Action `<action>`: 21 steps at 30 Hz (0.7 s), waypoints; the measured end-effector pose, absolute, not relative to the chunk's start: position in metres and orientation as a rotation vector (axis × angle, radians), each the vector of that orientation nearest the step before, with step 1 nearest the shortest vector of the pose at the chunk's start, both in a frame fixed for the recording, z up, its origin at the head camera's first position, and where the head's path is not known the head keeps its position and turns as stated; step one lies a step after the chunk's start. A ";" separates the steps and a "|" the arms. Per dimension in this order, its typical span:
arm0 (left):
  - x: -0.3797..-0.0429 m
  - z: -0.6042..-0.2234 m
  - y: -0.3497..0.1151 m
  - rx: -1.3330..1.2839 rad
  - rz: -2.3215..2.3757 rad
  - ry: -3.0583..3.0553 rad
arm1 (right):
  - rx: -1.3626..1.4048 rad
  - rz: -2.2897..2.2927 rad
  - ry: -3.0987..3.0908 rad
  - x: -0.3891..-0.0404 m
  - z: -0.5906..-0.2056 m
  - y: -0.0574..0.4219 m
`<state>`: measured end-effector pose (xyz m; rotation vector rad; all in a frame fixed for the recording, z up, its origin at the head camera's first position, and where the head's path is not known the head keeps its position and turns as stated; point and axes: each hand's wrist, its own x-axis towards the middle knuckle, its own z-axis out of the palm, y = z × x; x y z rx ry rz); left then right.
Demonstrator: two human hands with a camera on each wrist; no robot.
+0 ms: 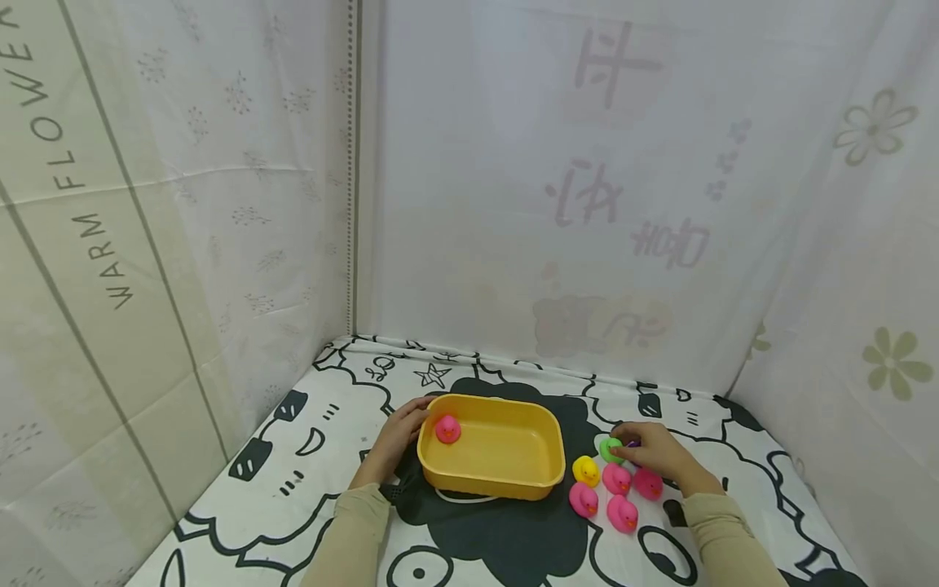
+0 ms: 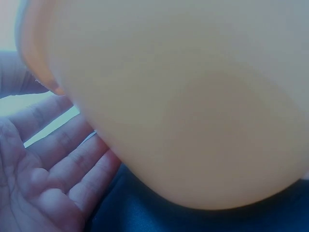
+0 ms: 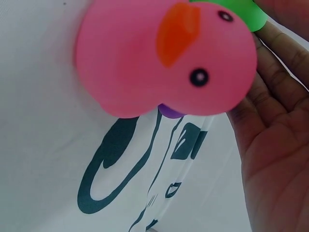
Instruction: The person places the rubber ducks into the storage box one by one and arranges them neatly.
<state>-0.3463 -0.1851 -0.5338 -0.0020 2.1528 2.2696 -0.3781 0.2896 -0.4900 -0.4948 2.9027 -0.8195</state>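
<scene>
My left hand (image 1: 399,436) holds the left end of a yellow plastic basin (image 1: 491,481), its thumb at the rim and its fingers against the outer wall (image 2: 193,121). Inside the basin, near that end, sits a pink rubber duck (image 1: 447,430). To the right of the basin my right hand (image 1: 655,450) pinches a green rubber duck (image 1: 610,449) between thumb and fingers. A purple thing (image 1: 633,444), mostly hidden, shows beside those fingers. Close in front of this hand is a pink duck (image 3: 166,58) with an orange beak, partly covering the green duck (image 3: 253,14).
Near the right hand stand a yellow duck (image 1: 586,470) and several pink ducks (image 1: 622,514), close to the basin's right end. A black-and-white patterned cloth (image 1: 411,562) covers the surface. Pale printed curtains (image 1: 513,204) enclose it at the back and both sides.
</scene>
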 end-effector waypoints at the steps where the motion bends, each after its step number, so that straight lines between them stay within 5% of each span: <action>1: -0.346 -0.534 -0.185 -0.004 2.267 2.157 | -0.497 -0.818 2.905 -0.379 -0.491 0.290; 21: -0.346 -0.527 -0.185 -0.031 2.254 2.151 | -0.506 -0.917 2.994 -0.386 -0.480 0.277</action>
